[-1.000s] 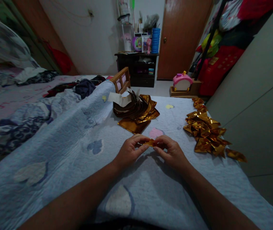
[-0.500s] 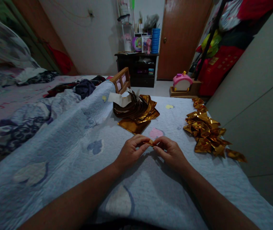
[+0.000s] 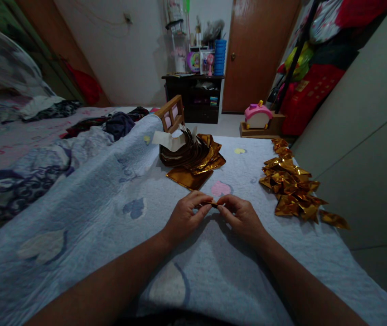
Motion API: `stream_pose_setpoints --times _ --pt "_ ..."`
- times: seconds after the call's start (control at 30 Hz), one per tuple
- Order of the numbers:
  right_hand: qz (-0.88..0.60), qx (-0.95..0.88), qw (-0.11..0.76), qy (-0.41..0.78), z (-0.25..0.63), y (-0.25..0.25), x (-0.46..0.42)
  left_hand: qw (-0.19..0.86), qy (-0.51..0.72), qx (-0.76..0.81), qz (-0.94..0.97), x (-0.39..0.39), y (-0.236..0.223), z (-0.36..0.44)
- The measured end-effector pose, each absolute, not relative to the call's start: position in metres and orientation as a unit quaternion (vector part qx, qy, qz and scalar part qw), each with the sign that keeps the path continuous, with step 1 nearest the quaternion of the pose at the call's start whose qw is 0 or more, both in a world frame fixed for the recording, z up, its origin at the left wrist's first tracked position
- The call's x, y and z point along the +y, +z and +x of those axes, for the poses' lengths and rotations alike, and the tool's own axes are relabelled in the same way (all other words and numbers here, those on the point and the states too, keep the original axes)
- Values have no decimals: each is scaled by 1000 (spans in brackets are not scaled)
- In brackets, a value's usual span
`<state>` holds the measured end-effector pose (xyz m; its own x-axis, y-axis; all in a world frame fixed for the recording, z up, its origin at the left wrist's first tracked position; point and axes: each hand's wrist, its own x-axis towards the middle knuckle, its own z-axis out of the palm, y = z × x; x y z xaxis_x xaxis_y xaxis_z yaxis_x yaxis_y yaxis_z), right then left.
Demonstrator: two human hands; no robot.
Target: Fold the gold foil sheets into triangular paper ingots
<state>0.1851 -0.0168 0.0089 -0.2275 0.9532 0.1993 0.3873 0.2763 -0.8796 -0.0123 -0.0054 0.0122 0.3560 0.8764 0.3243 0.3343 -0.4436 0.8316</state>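
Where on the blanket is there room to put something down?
The blanket has bare patches between the paper stack and the folded gold pieces, and left of the left hand. It's crowded where the stack and pieces lie.

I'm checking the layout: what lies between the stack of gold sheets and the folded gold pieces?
In the head view, only patterned bedcover, including a yellow print, separates the stack from the folded pieces.

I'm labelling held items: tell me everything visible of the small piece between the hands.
The small piece looks like gold-brown foil paper, seen nearly edge-on as a narrow strip, roughly level. The left hand and right hand pinch it from opposite sides over the quilt. The hands hide its ends and full shape.
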Motion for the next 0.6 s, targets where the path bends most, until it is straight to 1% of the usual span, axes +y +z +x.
stream_pose_setpoints --times 0.17,0.4,0.5,0.6 --pt "-483 -704 395 339 184 8 -17 345 387 402 755 -8 13 -10" --pt "-498 -686 385 364 183 1 -15 349 369 396 765 -9 9 -11" --pt "-499 -651 383 424 184 3 -14 339 369 394 771 -8 8 -15" --pt "-481 -604 353 528 187 7 -14 350 363 357 786 -7 10 -18"
